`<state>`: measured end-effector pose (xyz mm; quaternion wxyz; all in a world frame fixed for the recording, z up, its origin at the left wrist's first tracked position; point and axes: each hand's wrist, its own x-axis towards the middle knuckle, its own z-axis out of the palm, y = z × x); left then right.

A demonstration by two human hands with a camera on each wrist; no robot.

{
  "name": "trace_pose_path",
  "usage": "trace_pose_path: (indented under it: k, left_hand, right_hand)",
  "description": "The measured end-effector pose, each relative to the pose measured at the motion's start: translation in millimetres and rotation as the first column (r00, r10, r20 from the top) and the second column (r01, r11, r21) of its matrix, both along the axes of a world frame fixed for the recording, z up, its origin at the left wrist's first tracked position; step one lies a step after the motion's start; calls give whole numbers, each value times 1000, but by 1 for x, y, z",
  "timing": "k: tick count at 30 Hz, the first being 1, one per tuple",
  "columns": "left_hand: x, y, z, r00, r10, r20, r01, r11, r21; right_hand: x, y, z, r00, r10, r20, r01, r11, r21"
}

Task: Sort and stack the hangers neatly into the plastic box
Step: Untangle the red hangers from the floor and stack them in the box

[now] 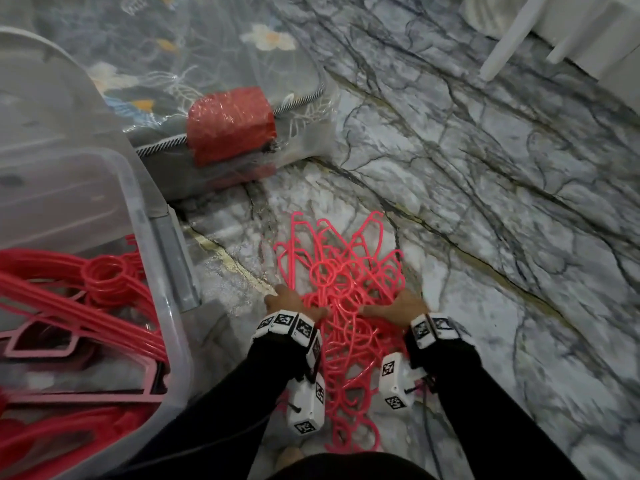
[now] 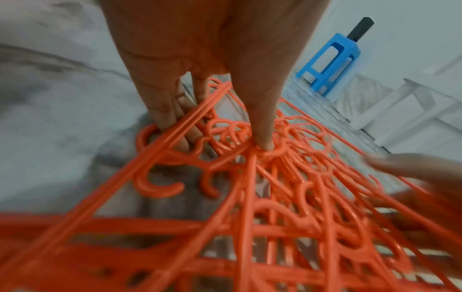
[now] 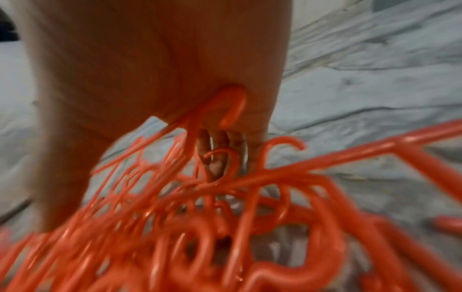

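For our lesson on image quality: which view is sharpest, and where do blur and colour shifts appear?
Head view: sharpest on the tangled pink plastic hangers, softer towards the clear plastic box. Left wrist view: the left hand is fairly sharp, edges smear, hangers look orange. Right wrist view: blurred throughout, right hand included.

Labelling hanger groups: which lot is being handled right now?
The tangled heap on the floor, gripped by left hand and right hand; the others lie in the box.

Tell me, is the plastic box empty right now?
No, the plastic box already holds red and pink hangers.
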<state>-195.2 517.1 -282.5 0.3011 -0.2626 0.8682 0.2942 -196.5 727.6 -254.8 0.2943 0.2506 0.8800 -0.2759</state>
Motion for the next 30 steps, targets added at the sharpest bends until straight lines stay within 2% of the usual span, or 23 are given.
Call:
trace_pose_path:
  k: [2, 5, 10, 14, 17, 19, 22, 26, 30]
  left_hand:
    - [4, 10, 0, 1000, 13, -10, -12, 999, 31]
    - [7, 9, 1, 999, 43, -27, -42, 998, 46]
    - [0, -5, 3, 998, 55, 24, -57, 992, 115]
    - [-1, -9, 1, 996, 83, 30, -88, 977, 196]
    - [11, 2, 0, 992, 94, -80, -75, 972, 221]
    - [14, 10, 1, 990, 14, -143, 16, 978, 207]
    - [8, 12, 7, 992, -69, -106, 93, 968, 234]
    - [-1, 8, 18, 989, -17, -146, 64, 944, 324]
    - [-16, 10, 45, 974, 70, -216, 30, 904, 427]
  right_hand:
    - [-1, -8, -1, 1000, 19, 11, -20, 997, 70]
    - [-5, -12, -1, 999, -27, 37, 25, 999, 40]
    - [-5, -13, 5, 987, 62, 149, -76, 993, 86]
    - [3, -6, -1, 999, -47, 22, 47, 998, -27]
    - [9, 0, -3, 988, -145, -59, 133, 977, -164]
    - [13, 2, -1, 988, -132, -84, 111, 969, -220]
    - [18, 4, 3, 989, -125, -82, 94, 946, -309]
    - [8, 6, 23, 979, -157, -129, 91, 906, -412]
    - [-14, 7, 58, 971, -91, -220, -10, 908, -419]
